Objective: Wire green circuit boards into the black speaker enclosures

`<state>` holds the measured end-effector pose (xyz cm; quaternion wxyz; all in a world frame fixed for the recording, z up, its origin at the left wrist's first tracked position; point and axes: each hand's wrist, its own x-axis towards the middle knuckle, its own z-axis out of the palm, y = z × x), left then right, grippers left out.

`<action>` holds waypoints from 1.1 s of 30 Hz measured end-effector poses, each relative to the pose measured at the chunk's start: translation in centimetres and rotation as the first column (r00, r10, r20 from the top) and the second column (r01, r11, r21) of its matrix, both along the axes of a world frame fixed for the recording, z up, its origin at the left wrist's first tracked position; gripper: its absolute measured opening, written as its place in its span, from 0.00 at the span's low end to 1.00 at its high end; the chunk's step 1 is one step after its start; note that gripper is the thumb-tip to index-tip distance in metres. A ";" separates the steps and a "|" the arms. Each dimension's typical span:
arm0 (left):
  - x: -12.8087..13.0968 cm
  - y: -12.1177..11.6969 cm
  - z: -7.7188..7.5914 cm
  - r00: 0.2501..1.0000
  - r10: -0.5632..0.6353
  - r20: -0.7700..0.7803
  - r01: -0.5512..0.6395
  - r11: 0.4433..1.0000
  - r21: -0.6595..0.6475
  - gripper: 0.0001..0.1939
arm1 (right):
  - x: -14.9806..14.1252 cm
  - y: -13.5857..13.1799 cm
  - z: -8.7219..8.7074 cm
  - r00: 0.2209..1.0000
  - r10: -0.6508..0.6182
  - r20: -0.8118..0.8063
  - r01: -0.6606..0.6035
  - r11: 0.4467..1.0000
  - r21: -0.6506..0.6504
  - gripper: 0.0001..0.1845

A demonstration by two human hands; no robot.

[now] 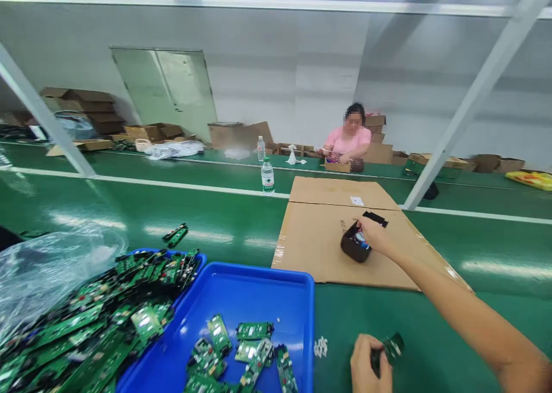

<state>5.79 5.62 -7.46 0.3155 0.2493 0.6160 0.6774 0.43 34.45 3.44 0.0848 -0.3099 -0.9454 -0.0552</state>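
My right hand (374, 233) reaches far out over a flat sheet of cardboard (319, 240) and grips the rim of a small dark brown casing (355, 244) that stands on it. A black flat part (375, 218) lies just beyond that hand. My left hand (368, 365) is low at the front, closed around a small green circuit board (390, 348). Left of it sits a blue tray (241, 298) with several green circuit boards (241, 353) lying loose inside.
A second blue tray (142, 255) heaped with green boards (95, 324) and a clear plastic bag (47, 272) lie at the left. A water bottle (268, 176) stands on the green bench. Across the line a person in a pink top (349, 141) works among cardboard boxes (239, 134).
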 end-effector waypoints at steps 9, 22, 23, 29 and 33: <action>0.0 -1.4 1.8 0.971 -0.138 -0.196 0.161 0.982 0.103 0.13 | 7.2 -4.4 0.0 0.986 0.125 0.113 -0.137 0.985 0.103 0.09; 1.8 -5.7 5.3 0.811 -0.261 -0.524 0.468 0.826 0.313 0.08 | 21.1 -21.7 -2.1 0.986 0.149 0.072 -0.150 0.989 0.003 0.02; 2.0 -6.1 6.0 0.832 -0.269 -0.485 0.461 0.823 0.333 0.07 | 22.0 -22.8 -2.1 0.988 0.147 0.054 -0.146 0.989 -0.006 0.02; -0.5 -6.6 9.6 0.974 -0.181 0.136 0.151 0.967 0.207 0.18 | 22.9 -25.9 -0.4 0.973 0.180 -0.141 -0.195 0.976 -0.098 0.11; -2.0 -6.9 9.3 0.876 -0.235 0.421 0.137 0.959 0.250 0.22 | 20.2 -26.5 0.7 0.928 0.278 -0.246 -0.318 0.938 -0.139 0.14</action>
